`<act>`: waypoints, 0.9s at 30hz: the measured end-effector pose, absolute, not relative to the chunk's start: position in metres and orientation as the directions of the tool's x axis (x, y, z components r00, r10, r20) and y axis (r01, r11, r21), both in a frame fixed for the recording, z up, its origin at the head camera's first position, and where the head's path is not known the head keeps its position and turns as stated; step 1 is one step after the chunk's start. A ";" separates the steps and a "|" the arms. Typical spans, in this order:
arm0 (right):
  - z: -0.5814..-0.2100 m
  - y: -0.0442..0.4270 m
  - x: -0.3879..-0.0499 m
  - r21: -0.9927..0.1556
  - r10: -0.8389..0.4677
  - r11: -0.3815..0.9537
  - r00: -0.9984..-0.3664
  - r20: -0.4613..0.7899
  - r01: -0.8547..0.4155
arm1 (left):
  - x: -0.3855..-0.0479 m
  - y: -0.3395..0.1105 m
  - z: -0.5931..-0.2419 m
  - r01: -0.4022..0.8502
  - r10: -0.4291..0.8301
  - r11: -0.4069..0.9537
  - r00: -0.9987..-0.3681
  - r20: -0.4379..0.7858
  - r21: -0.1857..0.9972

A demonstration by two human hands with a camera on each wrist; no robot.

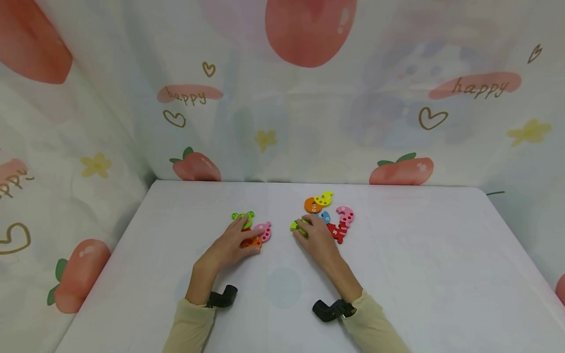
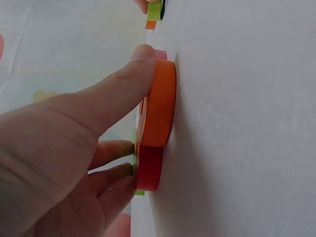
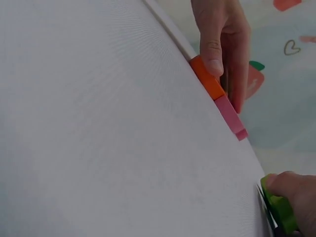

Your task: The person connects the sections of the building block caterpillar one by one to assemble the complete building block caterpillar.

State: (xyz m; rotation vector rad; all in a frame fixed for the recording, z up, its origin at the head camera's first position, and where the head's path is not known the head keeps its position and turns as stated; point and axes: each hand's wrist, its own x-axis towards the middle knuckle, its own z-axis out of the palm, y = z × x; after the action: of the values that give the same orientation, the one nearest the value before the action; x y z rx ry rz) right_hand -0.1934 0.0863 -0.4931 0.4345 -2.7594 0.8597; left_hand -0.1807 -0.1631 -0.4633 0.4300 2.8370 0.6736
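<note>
My left hand (image 1: 226,246) lies over a cluster of flat wooden pieces: green (image 1: 248,223), pink with dots (image 1: 267,232), orange (image 1: 253,241) and partly covered red. In the left wrist view its thumb touches the side of the orange piece (image 2: 160,103), and its fingertips reach the red piece (image 2: 149,168) with green behind. To the right, my right hand (image 1: 321,241) pinches a green piece (image 1: 294,226), partly hidden by thumb and fingers. The right wrist view shows the thumb on that green piece (image 3: 283,212).
Beside and behind my right hand lie an orange round piece (image 1: 311,205), a yellow piece (image 1: 324,199), a blue piece (image 1: 325,216), a pink piece (image 1: 346,214) and a red piece (image 1: 338,232). A printed curtain (image 1: 309,117) stands behind the white table (image 1: 423,274).
</note>
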 end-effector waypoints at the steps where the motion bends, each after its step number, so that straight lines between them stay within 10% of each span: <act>1: -0.493 0.087 -0.194 -0.511 -0.220 0.786 -0.930 0.293 -0.347 | -0.181 -0.163 -0.463 0.233 0.321 0.854 -0.940 -0.118 0.465; 27: -0.491 0.109 -0.203 -0.703 -0.270 0.647 -0.951 0.150 -0.294 | -0.180 -0.162 -0.461 0.226 0.323 0.856 -0.936 -0.140 0.465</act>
State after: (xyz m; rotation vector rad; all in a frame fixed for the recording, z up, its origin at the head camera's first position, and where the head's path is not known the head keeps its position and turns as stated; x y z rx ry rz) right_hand -0.2034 0.1090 -0.4909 0.4838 -2.8223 1.2143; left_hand -0.1799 -0.1619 -0.4611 0.4216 2.8180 0.6682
